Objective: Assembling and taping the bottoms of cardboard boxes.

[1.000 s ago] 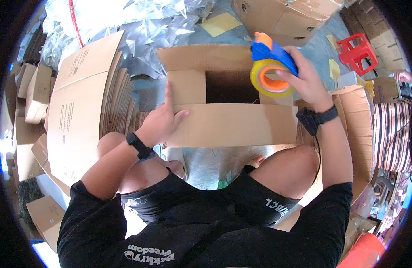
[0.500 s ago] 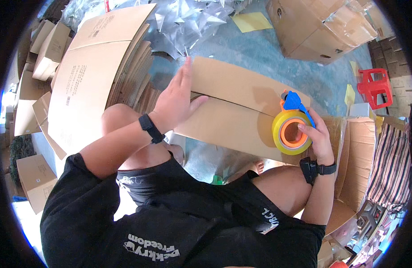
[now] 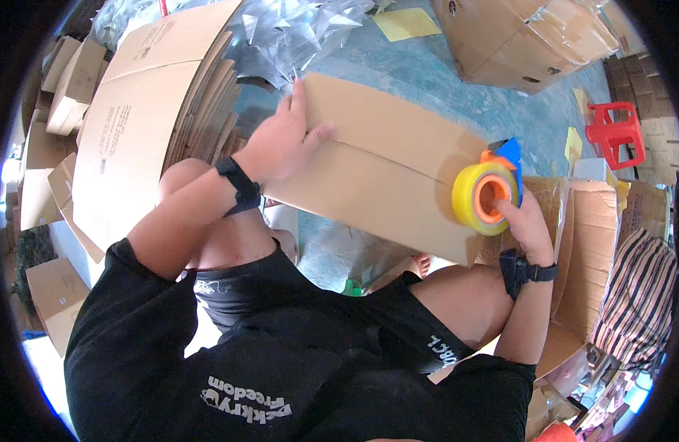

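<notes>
Fingers of the left hand (image 3: 280, 144) lie flat and pressed together on the closed flaps of the cardboard box (image 3: 384, 177), which rests on the knees. My right hand (image 3: 527, 221) curls tight around the tape dispenser (image 3: 487, 195), set at the right end of the seam. I judge sealing is just starting; next it needs a steady pull along the seam toward the left hand.
</notes>
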Available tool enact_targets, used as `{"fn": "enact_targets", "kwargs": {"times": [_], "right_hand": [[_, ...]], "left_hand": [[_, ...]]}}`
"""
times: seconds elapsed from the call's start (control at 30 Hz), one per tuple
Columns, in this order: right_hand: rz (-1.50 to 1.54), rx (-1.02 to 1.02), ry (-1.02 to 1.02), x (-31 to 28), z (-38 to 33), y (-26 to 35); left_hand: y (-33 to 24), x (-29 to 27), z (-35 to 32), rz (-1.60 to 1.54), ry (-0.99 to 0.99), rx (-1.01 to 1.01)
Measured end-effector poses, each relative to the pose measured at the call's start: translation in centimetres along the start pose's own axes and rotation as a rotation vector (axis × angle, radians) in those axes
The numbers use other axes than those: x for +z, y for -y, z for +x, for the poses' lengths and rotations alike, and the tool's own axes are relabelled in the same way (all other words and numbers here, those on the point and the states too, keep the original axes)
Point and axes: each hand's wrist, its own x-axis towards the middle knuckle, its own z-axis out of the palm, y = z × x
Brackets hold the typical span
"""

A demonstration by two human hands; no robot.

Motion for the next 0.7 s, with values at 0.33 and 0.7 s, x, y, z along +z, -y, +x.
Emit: {"fn": "enact_targets", "kwargs": {"times": [0.33,0.7], "right_hand": [[-0.081,-0.031,0.019,-1.0,-1.8,4.4],[-0.109,-0.663,-0.081,7.2,1.0,7.3]], "left_hand": [[-1.0,-1.6,0.0,-0.073,0.049,0.003],[0.8,-0.6,1.1,-0.08,0.034,-0.024]]}}
